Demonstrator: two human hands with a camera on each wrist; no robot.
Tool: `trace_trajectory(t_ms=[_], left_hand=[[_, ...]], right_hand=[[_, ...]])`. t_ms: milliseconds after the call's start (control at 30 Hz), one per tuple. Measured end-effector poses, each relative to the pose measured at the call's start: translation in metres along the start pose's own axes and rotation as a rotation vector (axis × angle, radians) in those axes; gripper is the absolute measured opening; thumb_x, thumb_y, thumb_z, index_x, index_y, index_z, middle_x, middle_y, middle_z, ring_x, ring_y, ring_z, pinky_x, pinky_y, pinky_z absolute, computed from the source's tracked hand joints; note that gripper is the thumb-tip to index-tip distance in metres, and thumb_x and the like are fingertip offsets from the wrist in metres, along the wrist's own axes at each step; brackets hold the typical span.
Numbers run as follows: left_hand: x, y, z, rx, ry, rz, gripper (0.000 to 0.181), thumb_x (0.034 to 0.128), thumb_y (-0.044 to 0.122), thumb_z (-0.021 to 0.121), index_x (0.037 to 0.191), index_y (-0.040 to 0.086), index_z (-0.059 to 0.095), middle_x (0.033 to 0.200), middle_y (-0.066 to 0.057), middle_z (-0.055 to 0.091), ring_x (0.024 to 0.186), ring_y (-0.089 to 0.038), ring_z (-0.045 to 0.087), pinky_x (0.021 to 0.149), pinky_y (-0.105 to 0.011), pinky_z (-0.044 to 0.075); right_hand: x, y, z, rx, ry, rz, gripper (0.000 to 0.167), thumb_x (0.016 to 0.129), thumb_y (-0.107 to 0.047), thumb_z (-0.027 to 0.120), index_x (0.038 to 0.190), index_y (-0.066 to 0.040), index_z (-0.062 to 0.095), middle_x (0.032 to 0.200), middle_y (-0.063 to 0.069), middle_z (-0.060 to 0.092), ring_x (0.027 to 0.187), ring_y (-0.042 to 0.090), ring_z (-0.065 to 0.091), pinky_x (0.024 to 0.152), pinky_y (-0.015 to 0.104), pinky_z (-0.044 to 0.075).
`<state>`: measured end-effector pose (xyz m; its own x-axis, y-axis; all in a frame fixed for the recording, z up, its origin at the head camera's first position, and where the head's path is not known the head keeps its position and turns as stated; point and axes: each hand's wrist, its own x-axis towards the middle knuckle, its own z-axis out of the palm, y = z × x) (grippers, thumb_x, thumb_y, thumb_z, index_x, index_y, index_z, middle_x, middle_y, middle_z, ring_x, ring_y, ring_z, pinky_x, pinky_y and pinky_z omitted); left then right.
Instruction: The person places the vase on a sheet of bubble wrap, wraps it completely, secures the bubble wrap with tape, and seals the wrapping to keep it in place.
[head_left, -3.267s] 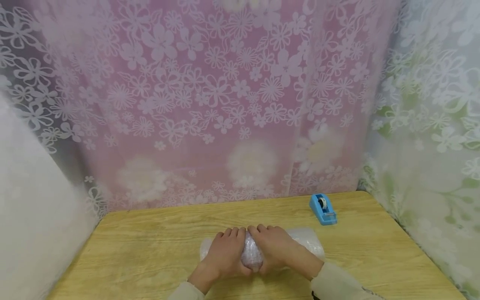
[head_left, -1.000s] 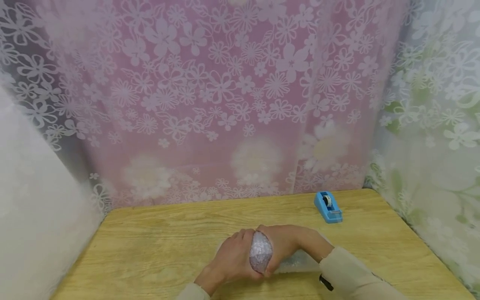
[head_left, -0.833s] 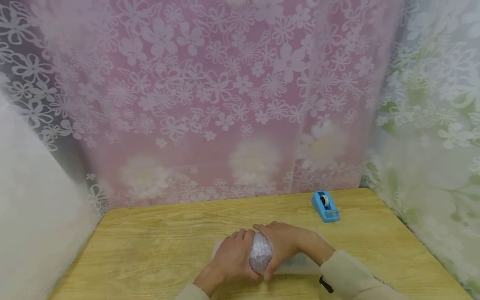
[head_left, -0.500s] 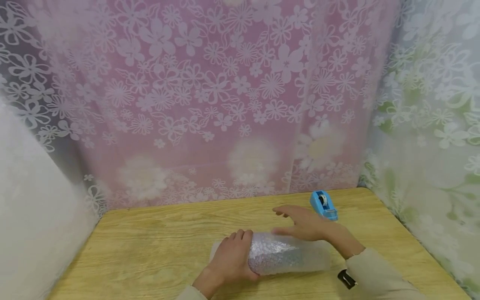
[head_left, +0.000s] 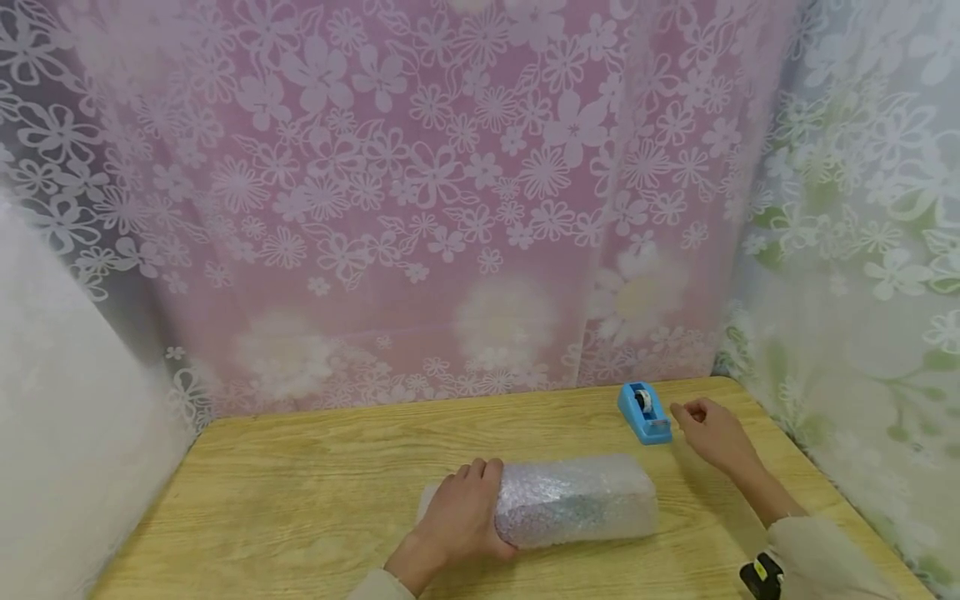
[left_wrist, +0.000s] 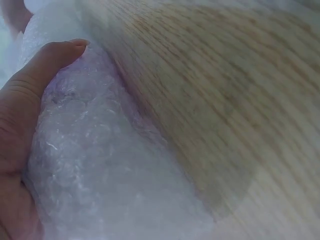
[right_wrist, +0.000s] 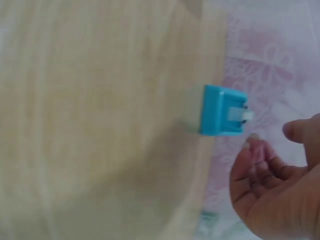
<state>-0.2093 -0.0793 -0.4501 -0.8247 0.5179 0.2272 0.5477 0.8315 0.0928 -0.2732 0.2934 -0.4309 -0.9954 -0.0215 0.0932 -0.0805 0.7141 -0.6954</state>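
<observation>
A bundle rolled in clear bubble wrap (head_left: 581, 500) lies lengthwise near the front of the table, with something purplish and bluish showing through. My left hand (head_left: 461, 517) grips its left part, fingers over the far side. In the left wrist view the thumb lies along the bubble wrap (left_wrist: 100, 150). My right hand (head_left: 716, 433) is just right of a blue tape dispenser (head_left: 645, 417), apart from it. In the right wrist view, that hand's (right_wrist: 280, 195) fingers are loosely bent, the thumb stands off from them, and nothing shows between them.
The wood-grain table (head_left: 300, 483) reaches back to a pink flowered curtain (head_left: 420, 250). A white sheet (head_left: 67, 400) hangs on the left and a pale flowered curtain (head_left: 862, 333) on the right. A black device (head_left: 761, 575) sits at the right wrist.
My right hand has let go of the bubble-wrapped bundle and moved right, past the tape dispenser. My left hand has stayed on the bundle.
</observation>
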Motion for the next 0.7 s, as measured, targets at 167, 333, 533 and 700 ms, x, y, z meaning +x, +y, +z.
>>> trace_trajectory(t_ms=[167, 333, 533, 700], left_hand=[[-0.001, 0.001, -0.002, -0.002, -0.013, -0.015, 0.086, 0.0551, 0.060, 0.082, 0.114, 0.008, 0.047, 0.096, -0.004, 0.054, 0.083, -0.018, 0.055, 0.069, -0.032, 0.050], [-0.001, 0.001, -0.001, 0.006, 0.005, -0.006, 0.085, 0.0544, 0.060, 0.083, 0.111, 0.008, 0.047, 0.092, -0.004, 0.053, 0.080, -0.019, 0.055, 0.066, -0.032, 0.049], [0.000, 0.002, 0.000, 0.010, 0.005, -0.011, 0.084, 0.0542, 0.061, 0.082, 0.109, 0.008, 0.047, 0.090, -0.004, 0.052, 0.078, -0.019, 0.054, 0.064, -0.032, 0.049], [-0.001, 0.002, 0.001, 0.021, 0.015, -0.014, 0.085, 0.0528, 0.061, 0.083, 0.108, 0.008, 0.046, 0.090, -0.004, 0.052, 0.078, -0.018, 0.055, 0.063, -0.031, 0.049]], right_hand=[[-0.001, 0.018, 0.008, 0.164, -0.061, 0.116, 0.065, 0.100, -0.045, 0.042, 0.123, 0.016, 0.045, 0.098, 0.019, 0.059, 0.075, 0.025, 0.059, 0.060, 0.035, 0.051], [0.000, 0.023, 0.017, 0.270, -0.063, 0.185, 0.062, 0.099, -0.041, 0.047, 0.120, 0.017, 0.049, 0.095, 0.016, 0.061, 0.072, 0.020, 0.061, 0.060, 0.032, 0.052], [0.003, 0.025, 0.023, 0.396, -0.061, 0.278, 0.067, 0.096, -0.044, 0.052, 0.126, 0.016, 0.046, 0.091, 0.006, 0.064, 0.073, 0.015, 0.063, 0.064, 0.031, 0.055], [0.007, 0.028, 0.027, 0.477, -0.056, 0.304, 0.066, 0.093, -0.044, 0.058, 0.127, 0.012, 0.049, 0.084, 0.000, 0.066, 0.071, 0.012, 0.064, 0.062, 0.029, 0.054]])
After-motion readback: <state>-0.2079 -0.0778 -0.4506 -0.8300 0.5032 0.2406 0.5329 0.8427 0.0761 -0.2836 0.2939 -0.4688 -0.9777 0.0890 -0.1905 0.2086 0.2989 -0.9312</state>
